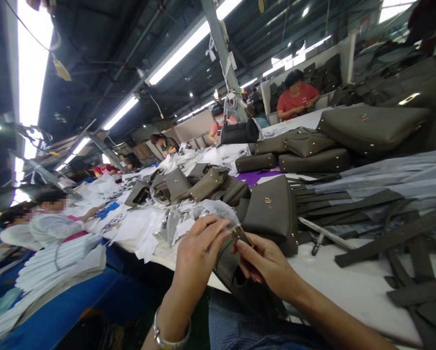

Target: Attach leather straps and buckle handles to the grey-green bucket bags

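Note:
My right hand (267, 265) pinches a gold-coloured metal buckle (240, 234) between thumb and fingers, above the table's near edge. Close on its left is my left hand (200, 253), fingertips drawn together at the buckle's upper left side; whatever they grip is too small to make out. Under both hands a dark olive bag (229, 267) hangs partly over the edge against my lap, its lower part in shadow. Just behind the hands stands another olive handbag (270, 209) with gold studs. Clear plastic film (216, 210) lies behind my left fingers.
Olive straps (367, 253) and a white-handled tool (327, 233) lie on the right. More handbags (371, 129) and a black bag (239, 131) stand farther back. Paper scraps cover the left of the table. Co-workers (298, 99) sit around it; stacked white sheets (57, 267) lie at left.

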A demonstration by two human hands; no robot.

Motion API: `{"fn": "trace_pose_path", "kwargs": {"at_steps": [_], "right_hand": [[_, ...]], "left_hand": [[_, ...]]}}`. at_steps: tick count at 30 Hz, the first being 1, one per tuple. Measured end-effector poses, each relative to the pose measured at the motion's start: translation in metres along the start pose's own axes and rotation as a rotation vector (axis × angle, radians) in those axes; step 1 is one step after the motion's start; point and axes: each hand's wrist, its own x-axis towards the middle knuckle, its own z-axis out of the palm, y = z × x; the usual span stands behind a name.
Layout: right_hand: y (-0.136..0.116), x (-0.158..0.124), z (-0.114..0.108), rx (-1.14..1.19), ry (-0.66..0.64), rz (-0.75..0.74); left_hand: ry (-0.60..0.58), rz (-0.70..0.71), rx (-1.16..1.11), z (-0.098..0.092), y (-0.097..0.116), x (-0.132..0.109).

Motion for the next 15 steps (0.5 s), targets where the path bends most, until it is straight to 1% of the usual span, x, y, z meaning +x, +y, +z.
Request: {"fn": "trace_pose_path", "kwargs": {"at_steps": [4, 11, 15], "right_hand": [[-0.0020, -0.0026, -0.0008, -0.083, 0.018, -0.007], [-0.0041, -0.0040, -0.0034, -0.327, 0.057, -0.075], [-0.0031, -0.0055, -0.0037, -0.360, 0.064, -0.103]], "left_hand": [[-0.040, 0.029, -0.021, -0.0014, 0.0031, 0.0033], [-0.128, 0.044, 0.001, -0.0039, 0.0044, 0.0069], [-0.163, 0.074, 0.026, -0.0068, 0.0047, 0.0072]]}}
